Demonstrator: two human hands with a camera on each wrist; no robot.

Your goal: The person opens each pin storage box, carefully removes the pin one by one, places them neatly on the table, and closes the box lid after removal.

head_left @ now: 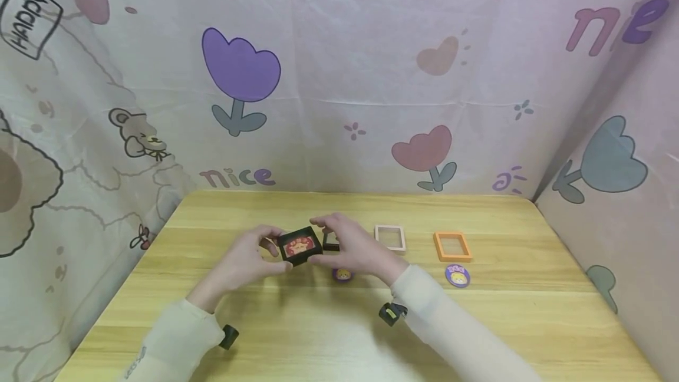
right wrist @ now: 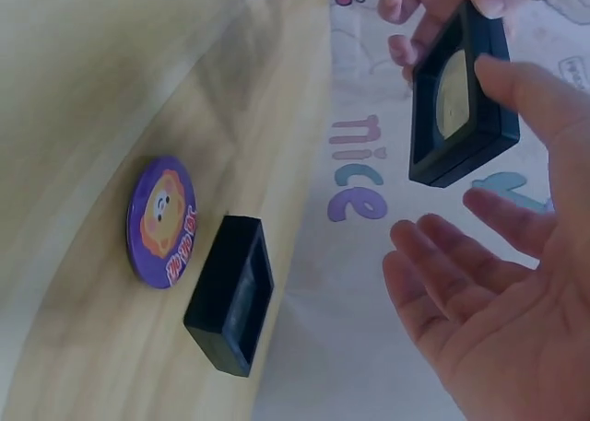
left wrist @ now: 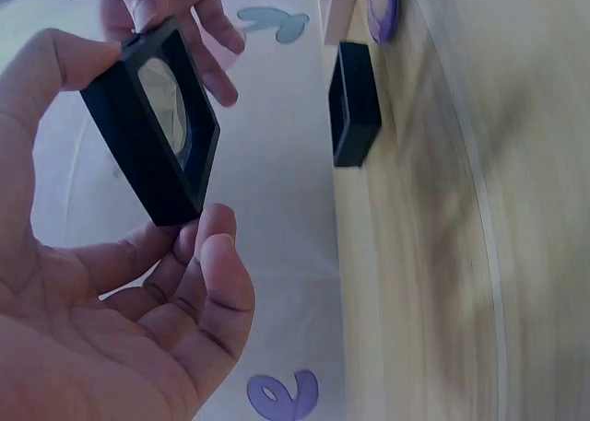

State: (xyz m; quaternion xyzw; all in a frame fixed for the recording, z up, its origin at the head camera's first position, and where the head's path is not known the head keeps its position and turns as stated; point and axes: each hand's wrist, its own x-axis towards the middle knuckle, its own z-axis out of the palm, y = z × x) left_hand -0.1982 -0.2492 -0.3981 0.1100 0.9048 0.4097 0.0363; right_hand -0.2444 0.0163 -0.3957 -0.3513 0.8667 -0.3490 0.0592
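Note:
My left hand (head_left: 241,261) grips a black square display frame (head_left: 299,246) by its edges, thumb on one side and curled fingers on the other. A red piece with a cartoon picture shows inside it; from the wrist views its round pale back (right wrist: 453,94) is seen. The right hand (head_left: 354,246) has its thumb against the frame's near edge, while its other fingers (right wrist: 461,264) spread loosely apart from it. Behind that hand a second black frame (right wrist: 230,297) lies on the table, partly hidden in the head view. Close to it is a purple round badge (right wrist: 162,222).
Farther right on the wooden table (head_left: 530,323) lie a pale pink frame (head_left: 377,237) and an orange frame (head_left: 440,247). Just in front of the orange one is another purple badge (head_left: 457,275). A printed curtain (head_left: 329,63) hangs behind the table and along both sides.

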